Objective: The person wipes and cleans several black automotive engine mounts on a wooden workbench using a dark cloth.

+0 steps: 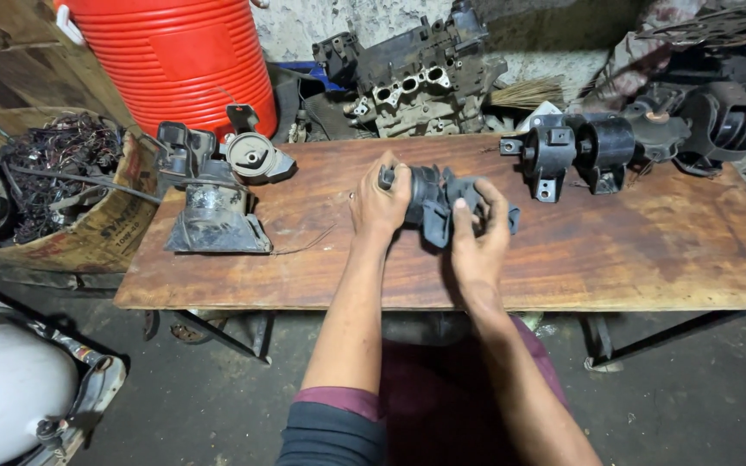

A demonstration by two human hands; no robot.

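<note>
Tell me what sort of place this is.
Probably a car repair workshop: an engine block leans by the wall, engine mounts sit on the wooden bench, and both hands hold another mount.

A rough car-repair workshop: a bare wooden board table [632, 250] carries greasy engine mounts [218, 194], and an engine block [416, 82] leans against a crumbling plaster wall. A tangle of old wiring [58, 160] fills what looks like a cardboard drum, beside a red drinks cooler [183, 60] and stained concrete floor [218, 397]
</note>
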